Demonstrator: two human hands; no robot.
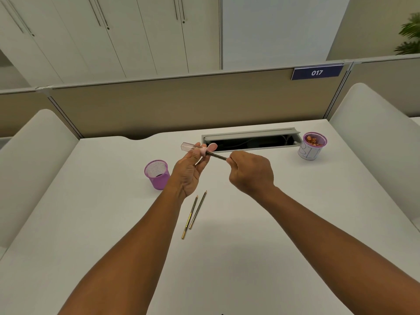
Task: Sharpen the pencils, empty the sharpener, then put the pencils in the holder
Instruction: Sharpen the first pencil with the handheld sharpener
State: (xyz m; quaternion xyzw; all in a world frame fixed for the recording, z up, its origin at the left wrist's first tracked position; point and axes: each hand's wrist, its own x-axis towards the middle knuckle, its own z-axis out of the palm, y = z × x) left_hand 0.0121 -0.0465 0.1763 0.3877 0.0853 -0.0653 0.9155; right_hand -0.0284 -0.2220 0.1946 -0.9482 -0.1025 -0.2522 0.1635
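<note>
My left hand (189, 170) holds a pink sharpener (205, 150) with a clear plastic chamber (188, 146) pointing left, above the white desk. A dark pencil (217, 155) sticks into the sharpener from the right. My right hand (248, 172) pinches that pencil's free end. Two more pencils (193, 213) lie side by side on the desk just below my hands, tips pointing away. A purple mesh holder (157, 173) stands upright left of my left hand; no pencil shows inside it.
A white cup with a purple rim (311, 146), labelled in marker and holding shavings, stands at the back right. An open cable tray (250, 140) cuts into the desk behind my hands. White side panels (375, 137) flank the desk, and a beige partition (181, 105) closes the back.
</note>
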